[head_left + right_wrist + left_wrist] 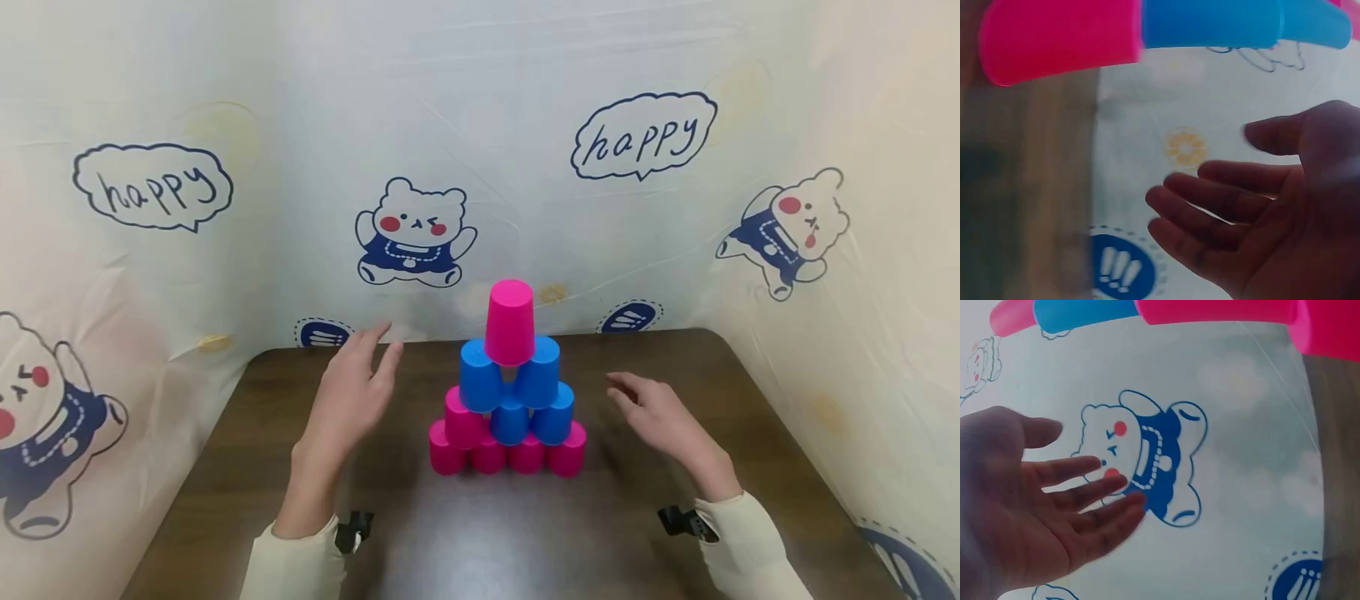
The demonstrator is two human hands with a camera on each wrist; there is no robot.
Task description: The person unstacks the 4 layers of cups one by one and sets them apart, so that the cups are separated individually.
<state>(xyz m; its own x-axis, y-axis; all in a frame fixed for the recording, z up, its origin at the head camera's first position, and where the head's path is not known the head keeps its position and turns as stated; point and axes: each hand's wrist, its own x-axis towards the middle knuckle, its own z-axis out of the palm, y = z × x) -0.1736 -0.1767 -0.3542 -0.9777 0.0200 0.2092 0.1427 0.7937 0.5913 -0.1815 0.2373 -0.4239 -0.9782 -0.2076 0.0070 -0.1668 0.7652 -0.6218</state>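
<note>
As it sits topmost, pink cup [510,323]: likely light, stiff; grip at 3/9 o'clock. Left hand [351,393], right hand [663,421]: fingers apart

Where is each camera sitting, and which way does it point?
Head: worn on the head, facing forward and down at the cup pyramid on the table; left hand, right hand and pale sleeves show.
Left wrist: worn there, facing past the left hand, the only one showing, toward the printed backdrop.
Right wrist: worn there, facing past the right hand alone, toward backdrop and table.
Shared: both wrist views show part of the cup pyramid along the top.
</note>
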